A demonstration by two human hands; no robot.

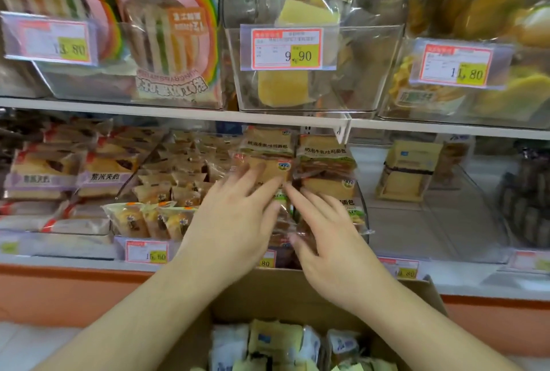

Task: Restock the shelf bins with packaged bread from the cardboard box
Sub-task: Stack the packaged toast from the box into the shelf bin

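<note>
Clear-wrapped bread packs (269, 168) in lower middle bin, pressed by straight-fingered left hand (235, 216) and right hand (324, 230), above cardboard box (297, 296).

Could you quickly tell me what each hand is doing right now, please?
Left hand: open, straight fingers pressing the stacked toast packs.
Right hand: open, fingers extended against the same packs; no grip.

Red-bordered price tag reading 9.90 (287, 48), white shelf edge (178, 110); orange base strip (59, 290) below

Price tags read 13.80 (49, 41), 9.90 (286, 48) and 11.80 (456, 65) on upper bins.
</note>
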